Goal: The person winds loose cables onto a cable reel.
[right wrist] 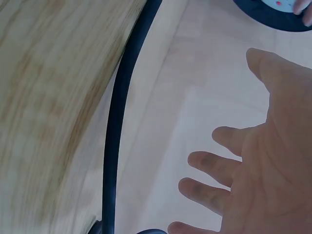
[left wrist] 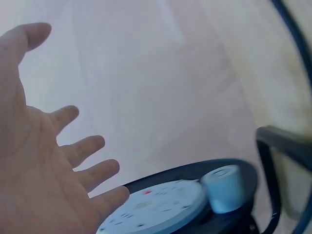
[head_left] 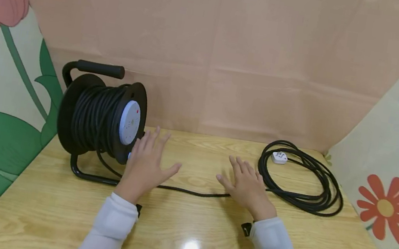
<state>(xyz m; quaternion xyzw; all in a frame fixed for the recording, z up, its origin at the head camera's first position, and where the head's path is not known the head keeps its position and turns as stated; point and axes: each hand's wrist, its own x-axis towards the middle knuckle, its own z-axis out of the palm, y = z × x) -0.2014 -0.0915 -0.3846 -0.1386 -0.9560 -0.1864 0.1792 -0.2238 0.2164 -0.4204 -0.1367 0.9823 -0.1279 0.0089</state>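
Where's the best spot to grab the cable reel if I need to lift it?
Probably the black padded handle atop the cable reel, coming from above. It lies level and clear of the wound cord, with room for fingers to curl under. The left hand is nearest, open beside the reel's face.

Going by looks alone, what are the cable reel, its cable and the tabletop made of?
Cable reel: matt black flanges, probably plastic, on a glossy black tubular frame, likely painted metal; pale, smooth socket plate looks plastic. Cable: black, flexible, rubber or PVC sheath, judging by its loose coils. Tabletop: light wood grain with a glossy glare spot, so varnished wood or laminate.
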